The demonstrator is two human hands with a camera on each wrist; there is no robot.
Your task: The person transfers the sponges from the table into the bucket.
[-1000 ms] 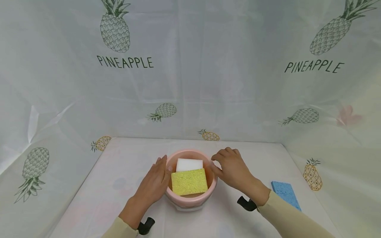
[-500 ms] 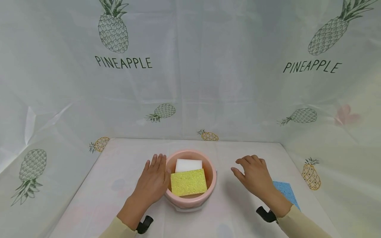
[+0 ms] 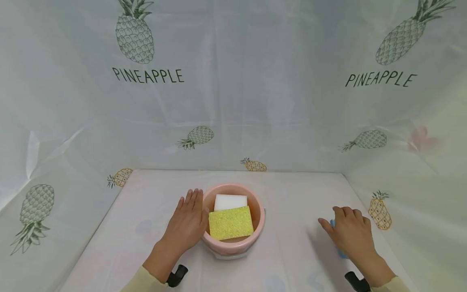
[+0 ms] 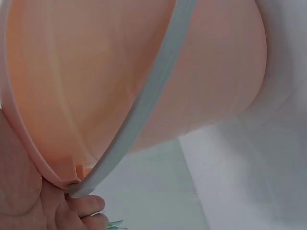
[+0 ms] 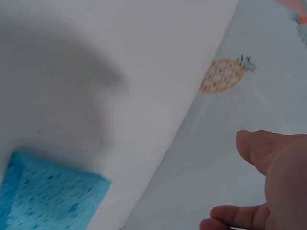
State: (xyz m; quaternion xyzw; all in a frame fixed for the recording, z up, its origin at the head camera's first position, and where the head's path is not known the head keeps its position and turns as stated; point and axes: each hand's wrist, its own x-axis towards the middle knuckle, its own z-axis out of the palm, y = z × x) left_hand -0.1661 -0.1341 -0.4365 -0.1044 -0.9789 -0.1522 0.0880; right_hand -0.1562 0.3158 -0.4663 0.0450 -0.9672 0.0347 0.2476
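A pink bucket (image 3: 233,248) stands mid-table in the head view. Inside it, a yellow sponge (image 3: 231,223) leans in front of a white sponge block (image 3: 230,201). My left hand (image 3: 185,223) rests against the bucket's left rim with its fingers straight. The left wrist view gives the bucket's side wall (image 4: 211,67) and its grey handle (image 4: 144,105), with fingertips near the handle's end. Over on the right, my right hand (image 3: 352,234) hovers above a blue sponge (image 5: 53,196), thumb and fingers spread apart and nothing between them. In the head view it covers most of that sponge.
A white cloth (image 3: 284,227) covers the table. Pineapple-print sheeting (image 3: 233,101) hangs behind it and along both sides. The table's right edge runs close past the blue sponge.
My right hand has left the bucket's right rim and travelled right, over the blue sponge. The left hand has stayed at the rim; its fingers have spread slightly.
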